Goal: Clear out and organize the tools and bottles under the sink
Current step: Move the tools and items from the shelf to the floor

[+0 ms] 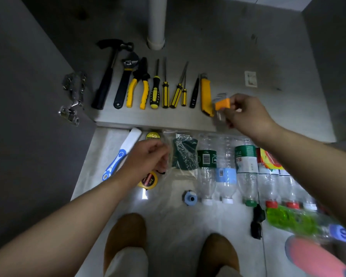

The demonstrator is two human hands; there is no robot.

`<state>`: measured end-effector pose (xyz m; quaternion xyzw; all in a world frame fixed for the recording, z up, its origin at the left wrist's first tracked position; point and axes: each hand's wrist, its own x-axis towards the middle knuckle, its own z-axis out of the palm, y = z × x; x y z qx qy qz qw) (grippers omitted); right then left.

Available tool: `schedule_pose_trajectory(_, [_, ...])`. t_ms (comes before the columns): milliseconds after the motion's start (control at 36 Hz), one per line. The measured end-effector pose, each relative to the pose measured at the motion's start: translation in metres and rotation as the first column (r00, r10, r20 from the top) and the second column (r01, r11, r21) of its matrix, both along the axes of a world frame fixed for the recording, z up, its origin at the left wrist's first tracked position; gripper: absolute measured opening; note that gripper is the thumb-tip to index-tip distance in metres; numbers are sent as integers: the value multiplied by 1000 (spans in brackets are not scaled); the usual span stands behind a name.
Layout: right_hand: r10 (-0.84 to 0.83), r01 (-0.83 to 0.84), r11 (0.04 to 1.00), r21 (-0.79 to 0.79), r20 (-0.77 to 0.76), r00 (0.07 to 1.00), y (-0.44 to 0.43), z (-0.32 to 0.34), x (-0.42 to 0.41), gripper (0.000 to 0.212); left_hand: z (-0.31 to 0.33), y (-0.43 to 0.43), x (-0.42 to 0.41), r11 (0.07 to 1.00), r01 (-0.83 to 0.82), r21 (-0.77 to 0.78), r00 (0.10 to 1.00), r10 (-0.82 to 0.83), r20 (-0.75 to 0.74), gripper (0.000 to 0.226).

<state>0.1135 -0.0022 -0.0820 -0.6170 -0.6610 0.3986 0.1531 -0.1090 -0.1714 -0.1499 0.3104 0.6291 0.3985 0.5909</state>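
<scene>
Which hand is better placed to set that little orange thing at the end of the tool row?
Right. The right hand pinches the orange item beside the yellow utility knife ending the row; the left hand is lower, by the plastic bag.

The yellow tape measure [149, 181] at six o'clock from my left hand [146, 158] reads "2m" on its dark face; the smaller print around it is blurred. The second tape measure [152, 135], at twelve o'clock from that hand, has a yellow label I cannot read. The green-labelled bottle [206, 158] shows a barcode, and so does the blue-labelled bottle [226, 175] at its three o'clock. The green-and-white-labelled bottle [246, 158] beyond carries red Chinese characters, too small to make out. The blue round piece [343, 232] at four o'clock in the view bears a 9 or a 6. Nothing can be read on the orange-capped clear pack [222, 103] that my right hand [248, 114] pinches.
</scene>
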Motion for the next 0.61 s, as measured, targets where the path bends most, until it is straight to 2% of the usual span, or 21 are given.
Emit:
schedule_pose_trajectory(28, [52, -56, 997, -60, -74, 996, -10, 6, -4, 6, 4, 3, 2, 1000, 4, -8, 997, -3, 75, 16])
schedule_pose_trajectory(83, [159, -194, 963, -190, -183, 970, -32, 16, -13, 8, 11, 6, 3, 999, 33, -3, 976, -32, 214, 32])
schedule_pose_trajectory(139, [245, -300, 910, -286, -213, 946, -50, 20, -24, 4, 15, 6, 1, 998, 61, 18, 947, -64, 314, 44])
schedule_pose_trajectory(194, [317, -380, 862, -334, -229, 920, -66, 20, -37, 5, 17, 4, -3, 996, 82, 30, 933, -87, 348, 44])
schedule_pose_trajectory(250, [342, -421, 825, -378, -261, 903, -80, 15, -51, 9, 15, 0, -8, 999, 45, 11, 950, -46, 310, 38])
schedule_pose_trajectory(333, [362, -424, 828, -367, -227, 904, -91, 4, -66, 18, 5, -6, -20, 999, -32, -28, 976, 38, 216, 29])
schedule_pose_trajectory(361, [395, -427, 855, -294, -165, 904, -90, -1, -68, 19, 1, -9, -25, 998, -42, -40, 983, 49, 178, 26])
schedule_pose_trajectory(417, [435, -434, 900, -34, 21, 900, -82, -8, -67, 20, -8, -14, -36, 997, -46, -62, 997, 49, 55, 15])
schedule_pose_trajectory(472, [376, -393, 898, 199, 118, 919, -68, -11, -61, 24, -20, -21, -45, 994, -33, -100, 987, 16, -160, 13])
schedule_pose_trajectory(500, [329, -359, 894, 267, 153, 932, -59, -11, -58, 28, -27, -24, -48, 992, -17, -128, 952, -23, -305, 17])
schedule_pose_trajectory(556, [231, -298, 895, 332, 225, 946, -43, -14, -51, 37, -37, -32, -52, 978, 43, -205, 820, -152, -551, 21])
schedule_pose_trajectory(611, [178, -274, 900, 338, 290, 940, -28, -18, -49, 44, -41, -38, -53, 950, 119, -288, 694, -287, -660, 11])
